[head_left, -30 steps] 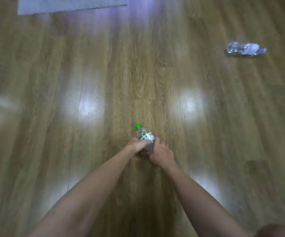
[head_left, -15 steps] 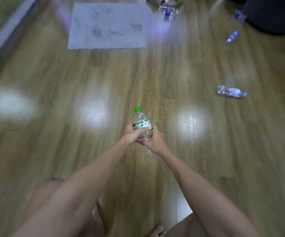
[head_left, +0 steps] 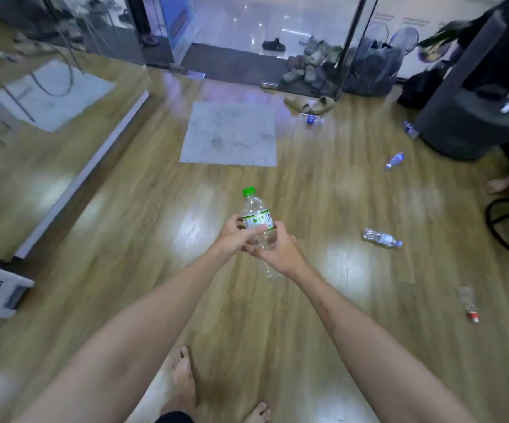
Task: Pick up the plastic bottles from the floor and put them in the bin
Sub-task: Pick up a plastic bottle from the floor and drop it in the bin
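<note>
A clear plastic bottle with a green cap (head_left: 255, 212) is held upright in front of me, off the wooden floor. My left hand (head_left: 235, 236) grips its label from the left and my right hand (head_left: 277, 251) wraps its lower body from the right. Other bottles lie on the floor: a clear one with a blue cap (head_left: 381, 238) to the right, a red-capped one (head_left: 468, 303) at the near right, a small blue-capped one (head_left: 395, 160) farther back. A tall dark bin (head_left: 460, 123) stands at the far right.
A grey mat (head_left: 230, 134) lies ahead near a glass door with sandals (head_left: 309, 103) beside it. A mirror wall (head_left: 49, 117) runs along the left. Another person's foot (head_left: 505, 183) and a black cable (head_left: 503, 227) are at the right. My bare feet (head_left: 183, 377) are below.
Both hands have lifted the green-capped bottle off the floor and my view has risen, bringing the mat, door, bin and more bottles into sight.
</note>
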